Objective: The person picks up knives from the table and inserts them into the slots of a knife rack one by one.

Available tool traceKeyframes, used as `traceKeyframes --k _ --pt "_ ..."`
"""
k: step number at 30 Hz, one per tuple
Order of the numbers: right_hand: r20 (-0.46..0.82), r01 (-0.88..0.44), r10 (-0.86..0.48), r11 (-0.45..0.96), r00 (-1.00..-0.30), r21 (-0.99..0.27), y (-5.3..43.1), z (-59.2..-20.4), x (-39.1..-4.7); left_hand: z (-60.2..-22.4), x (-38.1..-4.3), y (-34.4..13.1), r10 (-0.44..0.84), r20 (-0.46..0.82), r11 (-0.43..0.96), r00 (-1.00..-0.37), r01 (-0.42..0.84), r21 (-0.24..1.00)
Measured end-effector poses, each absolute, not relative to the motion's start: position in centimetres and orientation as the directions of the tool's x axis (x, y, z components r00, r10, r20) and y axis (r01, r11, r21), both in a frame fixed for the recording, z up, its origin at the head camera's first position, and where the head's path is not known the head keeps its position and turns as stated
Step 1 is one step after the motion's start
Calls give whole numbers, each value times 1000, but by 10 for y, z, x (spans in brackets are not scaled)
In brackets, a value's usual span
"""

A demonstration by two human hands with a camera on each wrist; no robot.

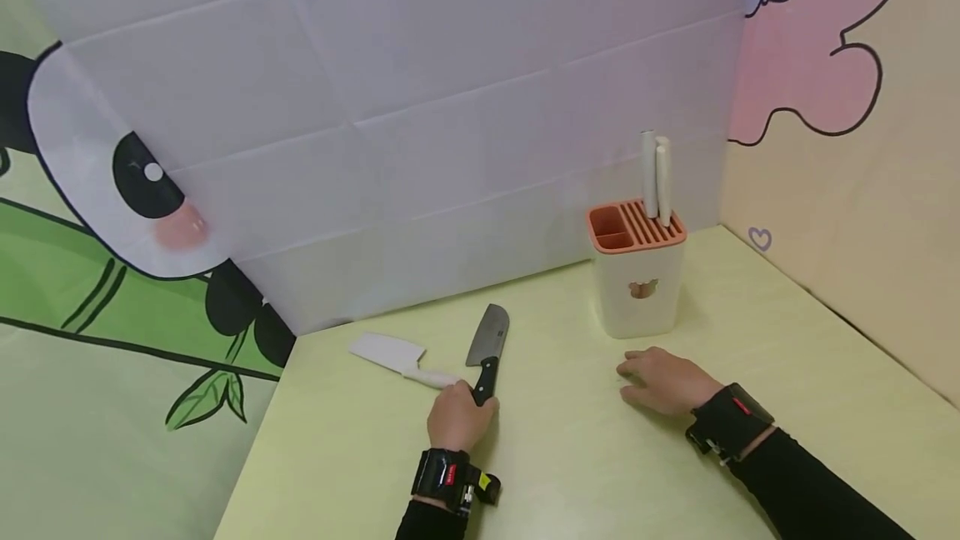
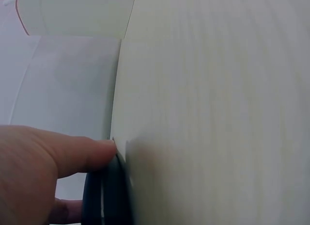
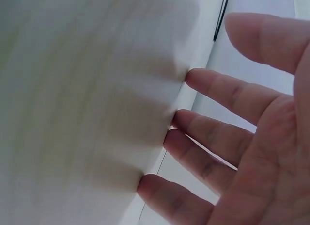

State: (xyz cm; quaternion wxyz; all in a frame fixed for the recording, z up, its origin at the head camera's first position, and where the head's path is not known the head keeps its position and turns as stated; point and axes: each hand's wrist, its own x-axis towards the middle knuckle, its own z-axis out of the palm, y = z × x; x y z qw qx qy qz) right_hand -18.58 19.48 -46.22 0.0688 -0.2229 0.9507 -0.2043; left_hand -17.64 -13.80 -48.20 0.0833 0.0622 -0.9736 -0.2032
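Left grip (image 1: pixel 461 418): holding black knife (image 1: pixel 490 340) by handle, left of block (image 1: pixel 637 302); white knife (image 1: pixel 392 352) beside it, handle end at the hand. Right grip (image 1: pixel 663 382): wide, fingers spread, fingertips on tabletop (image 1: pixel 558 448) near block.

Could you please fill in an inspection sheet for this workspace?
Surface: pale yellow table, set against the wall.
Job's things: black-handled knife; white knife lying left of it in the head view; orange-topped holder, upright, two light handles standing in its slots.
Clutter: nothing seen.
Hands: left hand pinches the black handle; right hand touches the table with its fingertips, holding nothing; black wristbands on both arms.
Cables: nothing seen.
Surroundings: cartoon-printed wall.
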Motion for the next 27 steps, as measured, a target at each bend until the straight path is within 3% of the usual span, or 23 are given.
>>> traceKeyframes --k 22,27 --pt "-24 -334 -411 772 -911 -540 195 -457 -188 -476 -174 -133 -142 117 797 -983 -43 602" --pt "28 -364 -442 699 -897 -616 186 -452 -193 -469 -174 -131 -144 116 788 -983 -44 614"
